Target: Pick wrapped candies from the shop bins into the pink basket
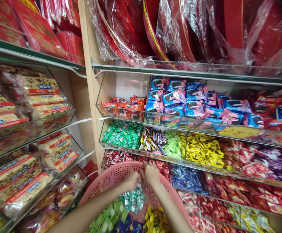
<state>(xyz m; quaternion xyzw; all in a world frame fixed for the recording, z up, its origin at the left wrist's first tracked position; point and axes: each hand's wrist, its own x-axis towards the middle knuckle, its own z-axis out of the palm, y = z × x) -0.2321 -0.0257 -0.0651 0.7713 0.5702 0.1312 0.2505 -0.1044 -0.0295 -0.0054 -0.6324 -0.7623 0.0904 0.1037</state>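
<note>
Beyond the basket (102, 182), a label (239, 132) shows "2 8".

Room above the basket (107, 181) ends at glass shelves (191, 162).

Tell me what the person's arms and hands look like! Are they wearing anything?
The left hand and right hand are bare, with no gloves. The left forearm and right forearm are bare too; no sleeves show. I can't see any watch or bracelet.
</note>
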